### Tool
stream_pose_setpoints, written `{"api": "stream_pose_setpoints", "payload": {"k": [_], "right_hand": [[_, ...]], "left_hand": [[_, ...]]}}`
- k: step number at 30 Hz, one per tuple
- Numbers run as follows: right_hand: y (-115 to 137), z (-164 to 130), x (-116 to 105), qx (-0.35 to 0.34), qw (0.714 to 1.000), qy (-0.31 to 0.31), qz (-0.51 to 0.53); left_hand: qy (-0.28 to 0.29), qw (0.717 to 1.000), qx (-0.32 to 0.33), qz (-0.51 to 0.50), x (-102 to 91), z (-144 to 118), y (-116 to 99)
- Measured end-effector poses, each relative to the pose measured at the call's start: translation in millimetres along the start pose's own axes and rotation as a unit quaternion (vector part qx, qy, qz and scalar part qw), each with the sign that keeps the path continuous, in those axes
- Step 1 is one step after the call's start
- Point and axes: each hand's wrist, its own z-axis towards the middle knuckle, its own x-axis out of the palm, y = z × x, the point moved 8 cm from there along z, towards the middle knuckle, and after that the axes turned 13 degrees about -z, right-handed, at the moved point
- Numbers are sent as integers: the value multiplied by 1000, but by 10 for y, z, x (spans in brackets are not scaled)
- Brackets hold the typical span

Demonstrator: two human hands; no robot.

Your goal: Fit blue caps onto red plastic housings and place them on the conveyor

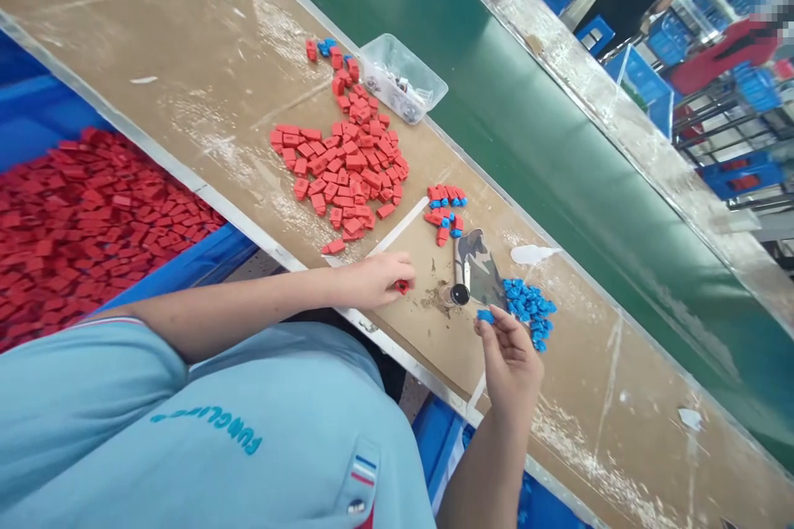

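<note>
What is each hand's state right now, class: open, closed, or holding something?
Left hand: closed, holding a red piece.
Right hand: holding a small blue piece between thumb and fingers.

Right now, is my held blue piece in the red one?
Out: right hand holds blue piece, apart from the red piece in left hand.

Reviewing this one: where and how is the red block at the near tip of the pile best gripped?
Probably by the long sides of that red block, pinched toward its left end from above, coming from the person's side. It lies lengthwise across the view; bare table shows left of it, while the pile crowds its far right.
</note>
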Motion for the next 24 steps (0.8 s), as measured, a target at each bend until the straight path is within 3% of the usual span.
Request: {"api": "stream_pose_setpoints", "payload": {"k": [5,11,16,24], "right_hand": [[189,32,76,-87,982,-12,-168],[379,61,110,-193,953,-44,-228],[404,82,154,-205,942,-40,-263],[447,82,170,-222,934,-46,-277]], "left_hand": [[-47,998,20,-42,179,78,188],[-78,992,56,-85,205,52,220],[-99,988,88,-77,171,17,141],[-87,984,92,-126,177,-29,100]]}}
